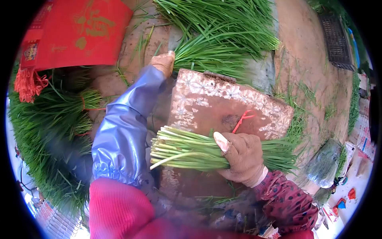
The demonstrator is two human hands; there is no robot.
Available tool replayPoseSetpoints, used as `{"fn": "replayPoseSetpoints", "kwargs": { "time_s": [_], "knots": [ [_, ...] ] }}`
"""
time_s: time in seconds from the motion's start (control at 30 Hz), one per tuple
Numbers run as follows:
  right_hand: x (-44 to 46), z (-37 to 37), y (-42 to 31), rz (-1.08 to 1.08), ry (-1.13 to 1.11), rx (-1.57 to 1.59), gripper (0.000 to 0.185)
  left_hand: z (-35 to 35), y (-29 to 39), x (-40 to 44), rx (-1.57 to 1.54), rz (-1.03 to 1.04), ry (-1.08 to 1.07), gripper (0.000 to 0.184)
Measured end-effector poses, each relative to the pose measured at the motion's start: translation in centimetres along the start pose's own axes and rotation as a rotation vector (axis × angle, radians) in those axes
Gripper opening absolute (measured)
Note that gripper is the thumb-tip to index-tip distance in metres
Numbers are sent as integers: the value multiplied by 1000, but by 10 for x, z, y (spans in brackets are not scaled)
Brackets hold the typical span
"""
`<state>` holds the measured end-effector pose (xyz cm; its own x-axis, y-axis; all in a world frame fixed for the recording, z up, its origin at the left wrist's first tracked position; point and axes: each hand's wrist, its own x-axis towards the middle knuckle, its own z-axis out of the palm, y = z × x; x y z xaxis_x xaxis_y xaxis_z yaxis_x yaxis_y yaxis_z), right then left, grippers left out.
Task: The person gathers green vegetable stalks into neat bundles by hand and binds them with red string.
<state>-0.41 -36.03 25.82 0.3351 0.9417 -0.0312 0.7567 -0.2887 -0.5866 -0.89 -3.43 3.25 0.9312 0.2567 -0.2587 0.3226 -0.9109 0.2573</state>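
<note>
In the head view, my right hand (242,157), in a brown glove, is wrapped round a bunch of garlic chives (187,149). The pale stem ends point left and the green leaves trail to the right. This bunch lies across a worn brown board with a flower pattern (203,107). My left hand (163,63), also gloved, is closed round the gathered left end of some loose garlic chives (211,51) in the far pile; its fingertips are partly hidden. A red tie (242,119) sits on the board just above my right hand.
Bundles of chives with red ties (51,131) are heaped at left under a red hanging (83,34) with a tassel. A black crate (336,42) stands at far right. Below it lies a clear plastic bag (324,165). Leaf scraps litter the ground.
</note>
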Motion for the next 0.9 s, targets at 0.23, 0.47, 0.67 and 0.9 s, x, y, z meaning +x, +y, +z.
{"fn": "replayPoseSetpoints", "kwargs": {
  "time_s": [0.23,0.47,0.67,0.9],
  "knots": [
    [2,4,-6,-2,66,-69,63,-18,-59,43,-187,-19,-387,19],
    [5,5,-10,-1,97,-131,59,15,-59,30,-182,-191,-314,19],
    [4,10,-6,19,81,-100,61,37,-27,-19,5,-272,-137,76],
    [2,3,-6,49,3,-80,71,34,-28,-24,-31,-247,-170,67]
  ]
}}
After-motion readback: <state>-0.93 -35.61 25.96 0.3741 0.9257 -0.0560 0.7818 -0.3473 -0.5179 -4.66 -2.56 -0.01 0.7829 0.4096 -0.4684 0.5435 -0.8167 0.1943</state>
